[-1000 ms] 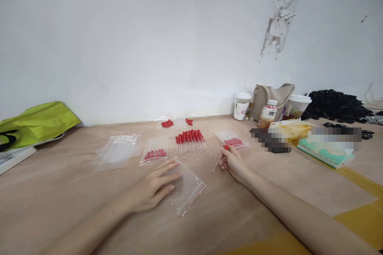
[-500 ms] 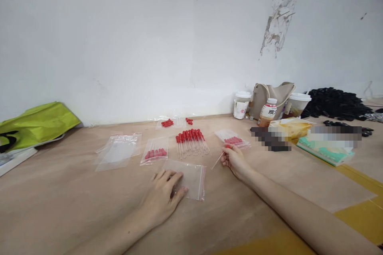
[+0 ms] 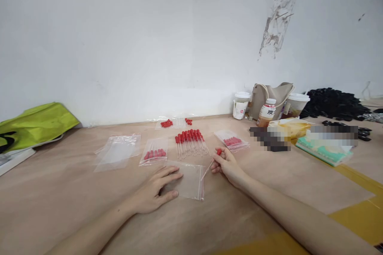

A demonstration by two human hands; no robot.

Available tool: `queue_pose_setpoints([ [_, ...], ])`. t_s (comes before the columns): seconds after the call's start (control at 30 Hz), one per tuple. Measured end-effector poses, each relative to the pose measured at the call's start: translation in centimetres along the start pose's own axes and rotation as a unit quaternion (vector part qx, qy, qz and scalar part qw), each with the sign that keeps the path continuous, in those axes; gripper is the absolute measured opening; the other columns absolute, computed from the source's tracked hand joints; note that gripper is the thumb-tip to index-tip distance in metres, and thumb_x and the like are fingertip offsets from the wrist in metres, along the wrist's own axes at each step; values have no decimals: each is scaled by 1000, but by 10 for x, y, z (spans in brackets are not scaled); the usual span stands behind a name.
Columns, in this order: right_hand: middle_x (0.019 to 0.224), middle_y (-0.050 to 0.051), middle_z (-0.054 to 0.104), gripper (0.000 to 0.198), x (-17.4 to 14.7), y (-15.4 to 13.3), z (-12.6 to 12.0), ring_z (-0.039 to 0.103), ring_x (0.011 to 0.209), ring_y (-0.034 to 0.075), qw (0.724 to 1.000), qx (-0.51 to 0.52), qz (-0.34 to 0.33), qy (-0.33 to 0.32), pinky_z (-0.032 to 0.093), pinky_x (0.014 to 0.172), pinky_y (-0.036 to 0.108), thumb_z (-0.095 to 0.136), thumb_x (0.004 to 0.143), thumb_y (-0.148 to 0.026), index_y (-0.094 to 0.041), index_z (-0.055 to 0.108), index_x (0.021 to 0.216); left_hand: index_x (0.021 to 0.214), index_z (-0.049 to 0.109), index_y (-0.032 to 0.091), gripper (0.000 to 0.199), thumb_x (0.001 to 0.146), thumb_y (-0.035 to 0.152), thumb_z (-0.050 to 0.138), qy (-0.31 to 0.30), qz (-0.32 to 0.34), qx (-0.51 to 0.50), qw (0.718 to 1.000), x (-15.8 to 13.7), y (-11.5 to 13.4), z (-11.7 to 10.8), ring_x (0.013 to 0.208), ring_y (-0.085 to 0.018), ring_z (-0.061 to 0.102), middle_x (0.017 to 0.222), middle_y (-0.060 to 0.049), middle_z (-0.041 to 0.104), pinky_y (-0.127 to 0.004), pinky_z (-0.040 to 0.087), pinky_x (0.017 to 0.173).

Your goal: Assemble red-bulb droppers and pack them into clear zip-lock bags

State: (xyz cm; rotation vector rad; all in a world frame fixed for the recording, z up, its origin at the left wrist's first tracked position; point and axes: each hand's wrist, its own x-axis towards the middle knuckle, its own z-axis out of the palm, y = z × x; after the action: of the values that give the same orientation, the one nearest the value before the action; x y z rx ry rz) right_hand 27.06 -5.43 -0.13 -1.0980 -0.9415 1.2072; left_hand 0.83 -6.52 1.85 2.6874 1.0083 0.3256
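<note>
My right hand (image 3: 228, 167) pinches a dropper (image 3: 210, 166) with a red rubber bulb and a thin clear tube. The tube's tip slants down to the sealing-strip end of a clear zip bag (image 3: 190, 179) lying flat. My left hand (image 3: 157, 189) rests on the bag's left part, thumb and fingers apart, covering that part of it. Behind the bag lies a row of red-bulbed droppers (image 3: 190, 141), bulbs toward the wall. A zip bag with red bulbs inside (image 3: 154, 153) is left of the row, and a similar filled bag (image 3: 231, 140) is on its right.
Flat clear bags (image 3: 118, 151) lie at left, near a yellow-green bag (image 3: 42, 123). Loose red bulbs (image 3: 166, 123) lie by the wall. A lidded cup (image 3: 241, 105), a drink bottle (image 3: 266, 113), a grey handbag (image 3: 277, 97) and a black heap (image 3: 333, 103) stand at right.
My right hand has moved left and toward me with the dropper, bringing its tip to the bag's end. My left hand has shifted slightly left, its fingers flatter.
</note>
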Motion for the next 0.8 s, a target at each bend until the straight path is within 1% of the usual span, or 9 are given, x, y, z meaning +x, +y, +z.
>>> queue_pose_setpoints([
  [0.1,57,-8,49,17,2,1,-1,55,44,9,1000,14,8,7,49,44,22,46,78,-18,-22,34,88,129,38,31,44,87,45,38,2,-35,10,999,0,8,3,125,-23,31,138,-2,33,-43,29,101],
  [0.17,55,-8,49,15,5,-1,-5,54,43,9,1000,12,10,25,48,44,22,44,79,-16,-22,34,88,129,38,31,43,88,46,34,11,-47,22,999,-1,12,6,125,-23,31,139,-3,32,-43,29,101],
  [0.33,53,-8,47,15,15,-7,-20,50,40,8,996,-9,-36,78,41,36,18,45,78,-15,-22,37,88,129,37,31,44,88,46,35,26,-42,45,998,-2,13,12,124,-23,32,138,-3,33,-43,29,100],
  [0.4,53,-8,47,15,16,-6,-22,51,40,8,996,-7,-36,78,42,36,18,45,78,-15,-22,37,88,128,39,30,43,88,45,36,34,-37,50,997,-2,12,12,123,-24,33,137,-4,35,-45,29,99],
  [0.5,53,-8,47,16,15,-3,-19,51,40,9,998,0,-26,64,42,37,18,46,77,-16,-22,36,89,128,39,30,43,88,44,37,42,-27,58,997,-1,12,12,122,-25,35,136,-5,37,-47,29,98],
  [0.67,53,-8,47,20,11,0,-11,52,40,10,998,-3,-18,58,43,37,19,48,76,-15,-22,35,90,128,39,30,42,88,44,36,39,-31,68,996,-1,13,13,121,-25,36,136,-5,37,-48,29,97],
  [0.8,54,-8,47,18,8,-2,-10,52,41,9,999,1,-8,53,43,38,19,46,78,-15,-22,35,90,128,39,30,42,88,44,36,41,-31,64,997,-1,14,13,121,-25,36,136,-5,37,-48,28,98],
])
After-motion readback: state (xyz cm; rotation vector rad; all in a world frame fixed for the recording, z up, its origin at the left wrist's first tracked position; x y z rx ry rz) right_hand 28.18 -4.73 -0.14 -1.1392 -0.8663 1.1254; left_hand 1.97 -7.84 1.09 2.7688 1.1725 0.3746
